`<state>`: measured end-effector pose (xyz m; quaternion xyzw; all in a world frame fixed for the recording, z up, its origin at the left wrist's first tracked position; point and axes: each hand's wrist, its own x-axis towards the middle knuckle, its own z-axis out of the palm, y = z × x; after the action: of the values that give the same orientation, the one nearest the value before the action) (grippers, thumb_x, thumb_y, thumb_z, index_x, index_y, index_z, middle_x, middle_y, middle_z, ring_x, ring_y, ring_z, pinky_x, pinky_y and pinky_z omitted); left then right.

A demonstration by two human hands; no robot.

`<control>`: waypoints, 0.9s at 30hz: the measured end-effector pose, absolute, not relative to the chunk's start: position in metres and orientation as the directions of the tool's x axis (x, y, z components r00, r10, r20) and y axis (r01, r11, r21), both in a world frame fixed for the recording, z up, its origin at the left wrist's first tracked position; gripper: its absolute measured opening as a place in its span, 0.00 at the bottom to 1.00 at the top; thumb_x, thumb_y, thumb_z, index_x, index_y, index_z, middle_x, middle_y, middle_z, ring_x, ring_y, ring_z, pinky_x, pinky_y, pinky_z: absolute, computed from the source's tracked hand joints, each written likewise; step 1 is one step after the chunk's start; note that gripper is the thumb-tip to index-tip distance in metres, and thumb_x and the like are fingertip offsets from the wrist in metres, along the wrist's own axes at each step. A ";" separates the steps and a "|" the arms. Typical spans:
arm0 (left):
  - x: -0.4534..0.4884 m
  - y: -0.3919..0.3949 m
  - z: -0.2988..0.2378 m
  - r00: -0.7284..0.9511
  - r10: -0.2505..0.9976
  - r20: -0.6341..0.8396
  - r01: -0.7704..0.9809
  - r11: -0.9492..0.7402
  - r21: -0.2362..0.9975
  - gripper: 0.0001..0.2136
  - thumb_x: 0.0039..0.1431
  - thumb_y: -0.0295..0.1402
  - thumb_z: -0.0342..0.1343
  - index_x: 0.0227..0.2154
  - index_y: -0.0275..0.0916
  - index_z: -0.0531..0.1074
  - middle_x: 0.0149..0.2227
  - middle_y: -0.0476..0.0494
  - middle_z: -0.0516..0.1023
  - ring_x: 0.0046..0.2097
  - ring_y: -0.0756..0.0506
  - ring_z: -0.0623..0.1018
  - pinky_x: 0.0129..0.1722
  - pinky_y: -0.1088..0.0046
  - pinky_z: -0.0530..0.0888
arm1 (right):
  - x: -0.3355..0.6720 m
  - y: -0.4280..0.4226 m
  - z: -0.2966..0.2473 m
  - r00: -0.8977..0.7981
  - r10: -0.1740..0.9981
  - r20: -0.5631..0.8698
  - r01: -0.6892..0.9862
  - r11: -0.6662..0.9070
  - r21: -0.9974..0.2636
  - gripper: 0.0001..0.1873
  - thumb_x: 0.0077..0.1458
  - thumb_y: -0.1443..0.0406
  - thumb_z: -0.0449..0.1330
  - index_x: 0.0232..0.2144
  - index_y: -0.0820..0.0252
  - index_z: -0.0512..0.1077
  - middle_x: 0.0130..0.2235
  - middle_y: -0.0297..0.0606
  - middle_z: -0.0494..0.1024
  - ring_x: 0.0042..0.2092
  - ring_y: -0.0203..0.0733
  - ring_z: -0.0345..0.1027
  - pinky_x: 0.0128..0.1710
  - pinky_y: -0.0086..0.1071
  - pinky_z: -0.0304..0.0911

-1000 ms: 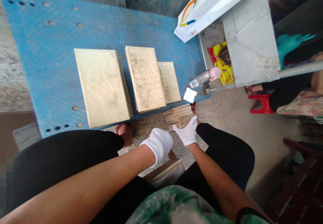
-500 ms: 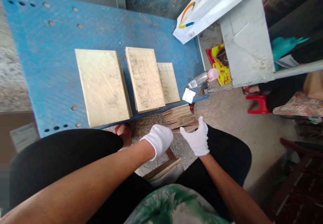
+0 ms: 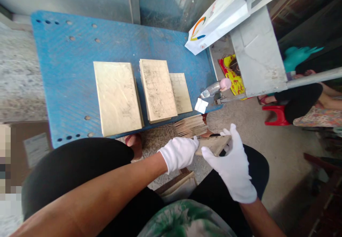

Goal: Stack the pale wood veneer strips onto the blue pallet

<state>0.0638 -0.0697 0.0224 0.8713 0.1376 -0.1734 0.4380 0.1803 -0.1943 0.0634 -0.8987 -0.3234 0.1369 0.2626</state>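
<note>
Both my hands wear white gloves and hold one thin beige sheet (image 3: 213, 143) between them, above my knees. My left hand (image 3: 179, 153) pinches its left edge. My right hand (image 3: 233, 162) grips its right side with thumb and fingers curled round it. Just beyond lies a low stack of similar sheets (image 3: 190, 126) on the floor. On the blue platform (image 3: 69, 73) lie three piles of gold-coloured sheets: a large pile (image 3: 117, 96), a middle pile (image 3: 158, 89) and a smaller pile (image 3: 181, 92).
A white paper bag (image 3: 221, 12) leans on a grey metal box (image 3: 256, 59). A clear bottle with a pink cap (image 3: 215, 87) and a white slip (image 3: 201, 105) lie at the platform's right end. Another person sits by a red stool (image 3: 278, 114) at the right.
My right hand drew one sheet off the floor stack and lifted it toward me. My left hand came across and took its other edge. The camera tilted slightly.
</note>
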 end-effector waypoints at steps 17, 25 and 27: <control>0.076 -0.046 -0.001 0.713 0.427 -0.556 0.482 0.276 0.831 0.18 0.65 0.41 0.50 0.44 0.31 0.76 0.39 0.35 0.79 0.43 0.39 0.79 0.44 0.67 0.73 | 0.153 -0.178 -0.008 0.621 0.654 -0.432 0.461 -0.751 -0.473 0.71 0.34 0.55 0.71 0.69 0.62 0.32 0.64 0.54 0.60 0.64 0.58 0.57 0.59 0.49 0.62; 0.076 -0.045 -0.010 0.754 0.477 -0.451 0.277 0.391 0.878 0.20 0.64 0.40 0.51 0.50 0.30 0.73 0.46 0.35 0.78 0.49 0.38 0.77 0.53 0.64 0.72 | 0.160 -0.159 -0.005 0.626 0.682 -0.378 0.482 -0.720 -0.500 0.70 0.33 0.53 0.69 0.69 0.62 0.34 0.66 0.53 0.55 0.65 0.57 0.53 0.62 0.47 0.57; 0.076 -0.041 -0.004 0.739 0.503 -0.448 0.299 0.352 0.887 0.19 0.64 0.41 0.51 0.49 0.30 0.74 0.44 0.35 0.78 0.48 0.38 0.77 0.54 0.63 0.71 | 0.160 -0.153 -0.001 0.631 0.693 -0.350 0.497 -0.707 -0.503 0.68 0.32 0.52 0.68 0.69 0.64 0.38 0.65 0.54 0.56 0.65 0.57 0.53 0.63 0.45 0.56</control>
<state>0.0761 -0.0408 -0.0037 0.5651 0.3546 0.0687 0.7418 0.1604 -0.1527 -0.0008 -0.8843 -0.3364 0.2672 0.1828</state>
